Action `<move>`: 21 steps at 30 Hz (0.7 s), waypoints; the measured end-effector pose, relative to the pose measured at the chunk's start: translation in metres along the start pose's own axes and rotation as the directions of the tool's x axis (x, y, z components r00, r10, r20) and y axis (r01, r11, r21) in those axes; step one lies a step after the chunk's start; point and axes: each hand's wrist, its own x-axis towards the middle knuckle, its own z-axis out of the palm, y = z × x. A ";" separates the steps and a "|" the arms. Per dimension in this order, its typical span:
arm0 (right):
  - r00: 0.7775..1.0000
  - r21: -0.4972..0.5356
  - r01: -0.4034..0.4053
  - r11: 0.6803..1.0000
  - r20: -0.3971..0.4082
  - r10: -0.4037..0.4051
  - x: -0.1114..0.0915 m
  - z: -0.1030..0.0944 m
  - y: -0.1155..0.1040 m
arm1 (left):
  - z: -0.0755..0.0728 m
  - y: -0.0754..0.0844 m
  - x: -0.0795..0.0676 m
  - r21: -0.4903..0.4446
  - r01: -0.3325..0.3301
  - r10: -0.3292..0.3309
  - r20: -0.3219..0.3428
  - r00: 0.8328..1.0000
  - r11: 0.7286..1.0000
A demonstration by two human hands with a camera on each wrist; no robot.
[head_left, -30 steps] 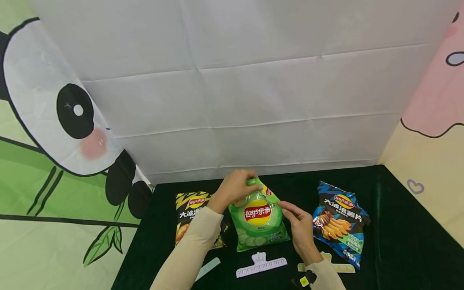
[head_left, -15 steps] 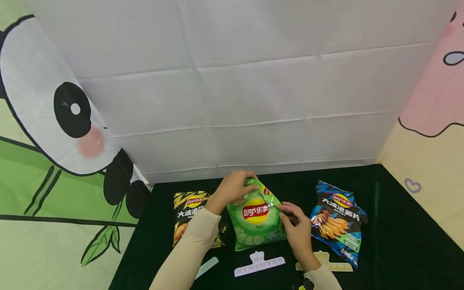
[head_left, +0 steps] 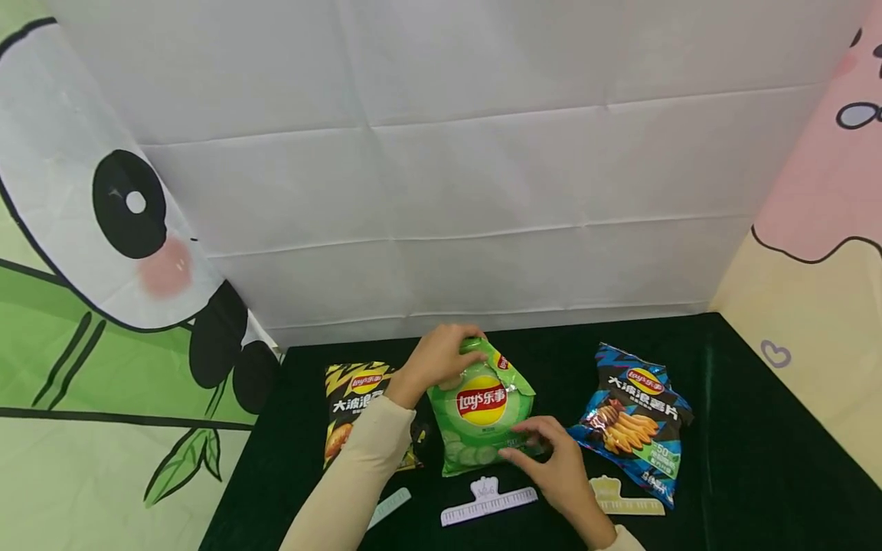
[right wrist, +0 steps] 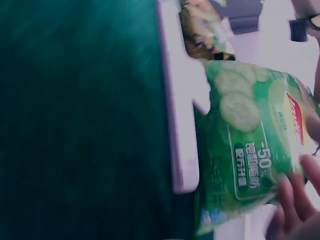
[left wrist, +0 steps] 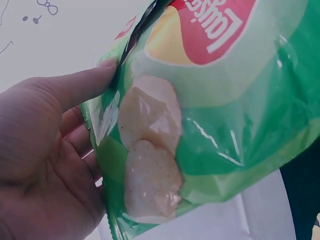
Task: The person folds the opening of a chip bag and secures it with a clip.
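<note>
Left hand point(head_left: 439, 360) grips the green chip bag point(head_left: 481, 436) at its upper left, thumb on the front, fingers behind; a dark slit or fold runs by the thumb in left wrist view, can't tell which. Bag sits mid-surface, front toward the person, top tipped a bit left. Right hand point(head_left: 556, 465) at bag's lower right, thumb and fingers spread apart, not gripping; contact with the bag unclear. Purple clip point(head_left: 489, 503) lies just below the bag, nearer the person. Mint clip point(head_left: 390, 508) left of it, partly behind the sleeve point(head_left: 358, 474). Yellow clip point(head_left: 625, 503) to the right, by the lower end of the blue bag point(head_left: 637, 421). Black-and-yellow bag point(head_left: 342, 409) on the left, part hidden by left arm. Surface point(head_left: 765, 459) dark green, white backdrop point(head_left: 448, 191) behind.
</note>
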 end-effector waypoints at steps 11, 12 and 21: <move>0.932 -0.302 0.163 0.939 0.361 -0.046 -0.018 0.008 -0.001 | -0.003 0.003 -0.001 0.010 -0.004 0.004 0.004 1.000 1.000; 0.924 -0.316 0.167 0.934 0.379 -0.037 -0.019 0.008 -0.001 | -0.003 0.003 -0.001 0.010 -0.003 0.003 0.003 1.000 1.000; 0.888 -0.339 0.195 0.920 0.459 -0.019 -0.024 0.016 -0.004 | -0.003 0.002 -0.004 0.010 0.005 -0.005 0.003 1.000 1.000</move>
